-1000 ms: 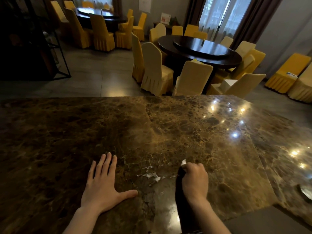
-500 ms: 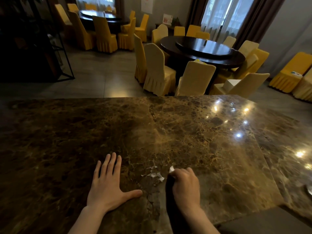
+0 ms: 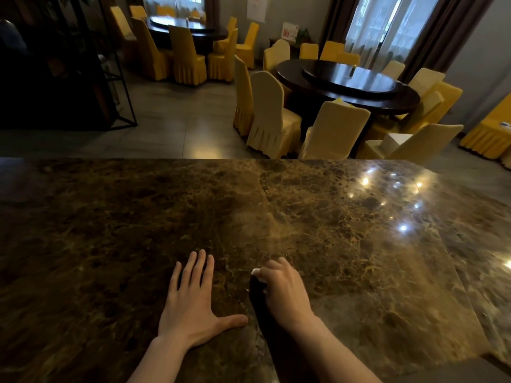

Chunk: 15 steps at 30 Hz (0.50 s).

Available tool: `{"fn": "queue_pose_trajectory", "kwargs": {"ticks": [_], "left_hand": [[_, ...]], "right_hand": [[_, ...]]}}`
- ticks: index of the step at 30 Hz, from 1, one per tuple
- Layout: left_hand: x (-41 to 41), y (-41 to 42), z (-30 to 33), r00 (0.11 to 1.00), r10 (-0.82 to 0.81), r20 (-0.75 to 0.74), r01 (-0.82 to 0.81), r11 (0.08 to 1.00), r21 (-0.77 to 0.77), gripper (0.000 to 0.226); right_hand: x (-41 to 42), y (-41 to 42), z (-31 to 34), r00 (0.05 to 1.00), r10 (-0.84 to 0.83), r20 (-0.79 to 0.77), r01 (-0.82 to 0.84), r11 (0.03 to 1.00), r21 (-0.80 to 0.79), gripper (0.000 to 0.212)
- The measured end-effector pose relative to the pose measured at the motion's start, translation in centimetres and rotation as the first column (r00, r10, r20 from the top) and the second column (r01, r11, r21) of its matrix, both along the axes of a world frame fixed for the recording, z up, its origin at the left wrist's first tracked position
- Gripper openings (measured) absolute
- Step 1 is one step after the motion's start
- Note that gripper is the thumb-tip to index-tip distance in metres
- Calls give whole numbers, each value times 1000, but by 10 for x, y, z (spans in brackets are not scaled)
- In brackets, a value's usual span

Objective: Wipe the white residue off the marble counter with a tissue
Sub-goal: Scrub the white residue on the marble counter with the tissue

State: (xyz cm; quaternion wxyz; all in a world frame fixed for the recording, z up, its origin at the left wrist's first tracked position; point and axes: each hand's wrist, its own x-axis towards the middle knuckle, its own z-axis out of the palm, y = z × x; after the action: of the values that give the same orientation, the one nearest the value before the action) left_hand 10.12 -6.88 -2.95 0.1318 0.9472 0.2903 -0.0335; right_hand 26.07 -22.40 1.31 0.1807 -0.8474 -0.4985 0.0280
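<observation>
- Head view looks down on the right hand (image 3: 284, 291), curled into a loose fist on the marble counter (image 3: 345, 244), knuckles up and fingers bunched tight around a tissue (image 3: 255, 271).
- Only a small white corner of the tissue shows, poking out at the fingertips on the side toward the left hand; the rest is hidden inside the fist.
- Just below that corner a few faint pale flecks of white residue (image 3: 247, 290) lie on the stone, beside the dark shadow of the right hand; they are too small to make out further.
- Right forearm runs in from the bottom edge, angled toward the left hand, wrist slightly raised.
- Left hand (image 3: 190, 305) lies flat and spread on the counter just beside the right hand, palm down, four fingers close together pointing away from the body, thumb stretched out toward the right hand; it holds nothing.
- Thumb tip stops near the shadow under the right hand, not touching the hand itself.
- Counter is dark brown marble with golden veins, glossy, with bright lamp reflections far from the right hand on its outer side.
- Beyond the counter's far edge stand a round dark dining table (image 3: 351, 84) and yellow-covered chairs (image 3: 272, 117).
</observation>
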Motion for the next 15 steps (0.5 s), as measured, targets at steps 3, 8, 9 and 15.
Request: {"fn": "queue_pose_trajectory", "kwargs": {"ticks": [3, 8, 9, 15], "left_hand": [[1, 0, 0, 1000, 1, 12, -1, 1000, 2, 155], [1, 1, -1, 1000, 4, 5, -4, 1000, 6, 156], [2, 0, -1, 1000, 0, -2, 0, 1000, 7, 156], [2, 0, -1, 1000, 2, 7, -2, 1000, -6, 157]], "right_hand": [[-2, -6, 0, 992, 125, 7, -125, 992, -29, 28], [9, 5, 13, 999, -36, 19, 36, 999, -7, 23], [3, 6, 13, 1000, 3, 19, -3, 1000, -13, 23], [-2, 1, 16, 998, 34, -61, -31, 999, 41, 24]]}}
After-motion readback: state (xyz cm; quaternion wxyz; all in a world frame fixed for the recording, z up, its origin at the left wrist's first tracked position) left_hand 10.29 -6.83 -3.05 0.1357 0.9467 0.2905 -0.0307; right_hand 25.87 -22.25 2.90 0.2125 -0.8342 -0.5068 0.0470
